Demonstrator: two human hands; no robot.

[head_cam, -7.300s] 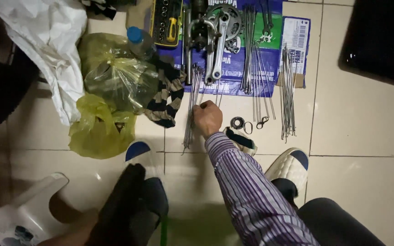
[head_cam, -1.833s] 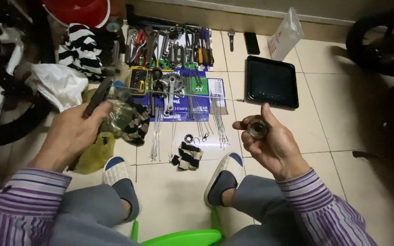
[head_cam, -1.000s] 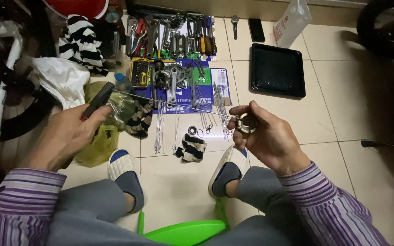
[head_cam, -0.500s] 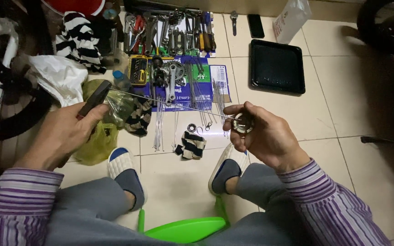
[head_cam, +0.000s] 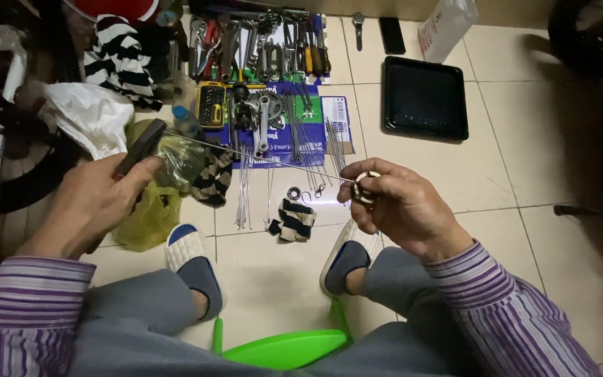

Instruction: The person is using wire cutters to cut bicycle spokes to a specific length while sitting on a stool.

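Head view: black tray (head_cam: 425,132) empty; left hand (head_cam: 95,202) gripping tool (head_cam: 141,144), right hand (head_cam: 403,206) spoke (head_cam: 259,158).

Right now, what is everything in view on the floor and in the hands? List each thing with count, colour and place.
Spoke: one, silver, stretched between the two hands.
Dark tool: one, black, in the left hand.
Small round part: one, metallic, in the right hand's fingers.
Loose spokes: many, silver, on the tiles ahead.
Hand tools: a row, mixed colours, top centre.
Crank parts: a few, metal, on the blue sheet.
Tray: one, black, top right.
Plastic bag: one, yellow, left of the feet.
Striped cloths: several, black and white, scattered.
Stool: one, green, bottom centre.
Slippers: two, white and blue.
Left hand, right hand: purple striped sleeves.
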